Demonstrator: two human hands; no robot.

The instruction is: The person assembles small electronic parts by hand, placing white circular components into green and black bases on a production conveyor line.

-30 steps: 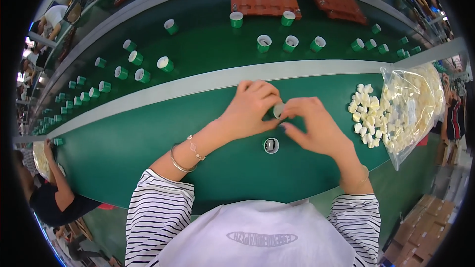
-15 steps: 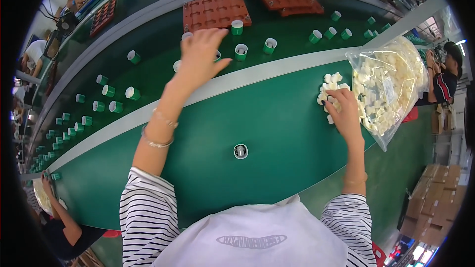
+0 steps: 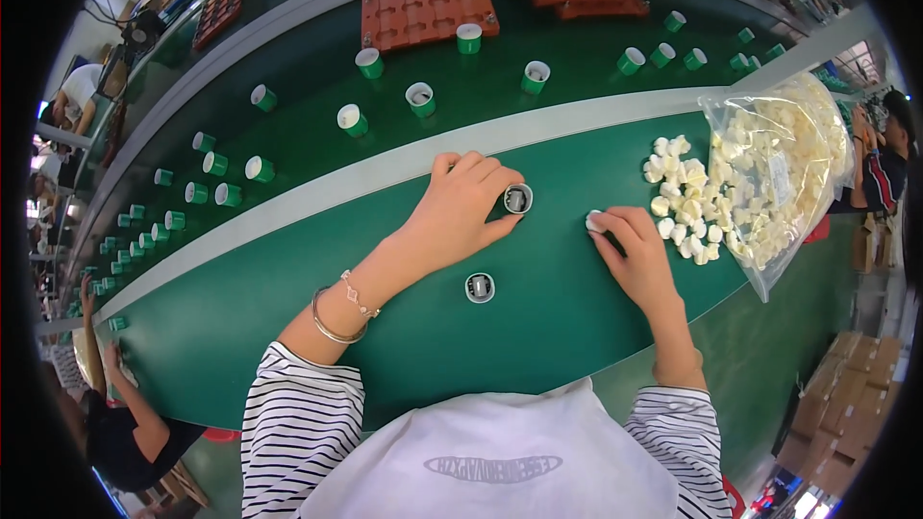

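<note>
Over the green work surface [image 3: 404, 380], my left hand [image 3: 461, 202] grips a small round cup [image 3: 518, 199] between thumb and fingers. The cup's open top shows a grey and black part inside. A second cup [image 3: 480, 288] of the same kind stands nearer to me, apart from both hands. To the right, my right hand [image 3: 630, 255] pinches a small white piece [image 3: 595, 221] at its fingertips; most of that piece is covered. Close beyond that hand lies a loose pile of cream-white plastic pieces [image 3: 685, 190].
A clear bag [image 3: 784, 168] of the same white pieces lies open at the right. Behind a grey rail [image 3: 385, 166], green cups [image 3: 420, 99] stand along a belt with red-brown trays [image 3: 430, 10]. Co-workers [image 3: 130, 413] sit left and right; cartons [image 3: 836, 404] are stacked at right.
My left hand has come back from the belt to the work surface with a cup. My right hand has left the pile and moved left, pinching a white piece.
</note>
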